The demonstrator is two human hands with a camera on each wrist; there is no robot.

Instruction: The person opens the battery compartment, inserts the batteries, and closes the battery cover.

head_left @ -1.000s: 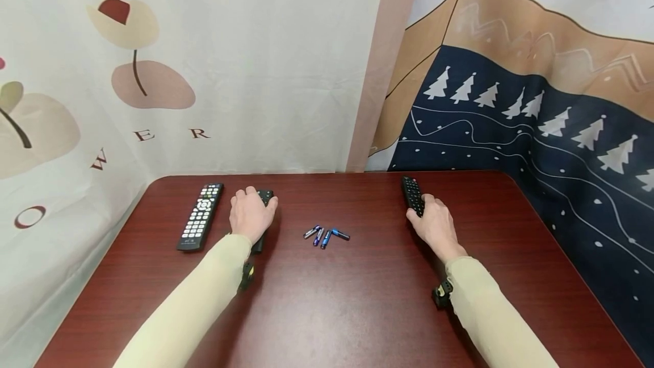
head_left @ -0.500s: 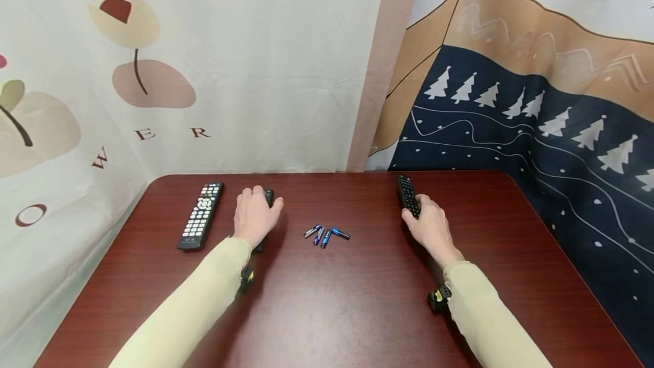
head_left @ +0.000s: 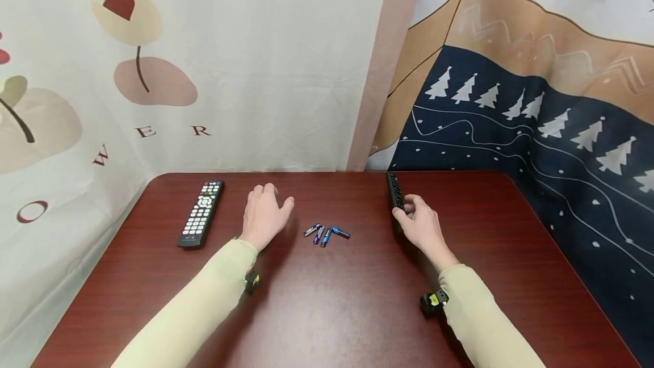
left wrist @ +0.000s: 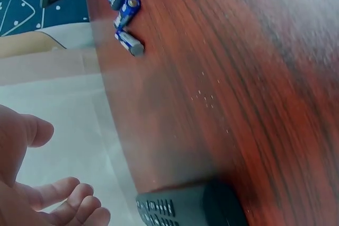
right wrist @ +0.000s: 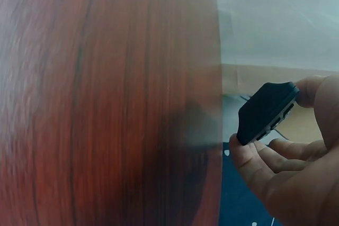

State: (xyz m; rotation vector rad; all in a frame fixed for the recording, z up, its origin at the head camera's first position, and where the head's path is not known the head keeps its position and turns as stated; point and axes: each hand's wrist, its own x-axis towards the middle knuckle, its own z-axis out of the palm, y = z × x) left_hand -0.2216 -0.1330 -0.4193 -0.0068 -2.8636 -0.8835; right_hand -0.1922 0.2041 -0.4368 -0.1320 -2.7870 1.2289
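My right hand pinches a black remote control between thumb and fingers. In the right wrist view, this remote is tilted on edge, apart from the table surface. My left hand hovers with its fingers spread and nothing between them. A second black remote with dark buttons lies at the bottom of the left wrist view, apart from those fingers; the hand hides it in the head view. Between the hands lie several small blue and silver batteries.
A third remote, with white buttons, lies at the left of the reddish-brown table. A pale printed curtain hangs behind the table, and a dark blue and tan cloth on the right.
My left hand has moved slightly right and away from the dark-buttoned remote. The right hand has shifted left with its remote, which is now turned more on edge.
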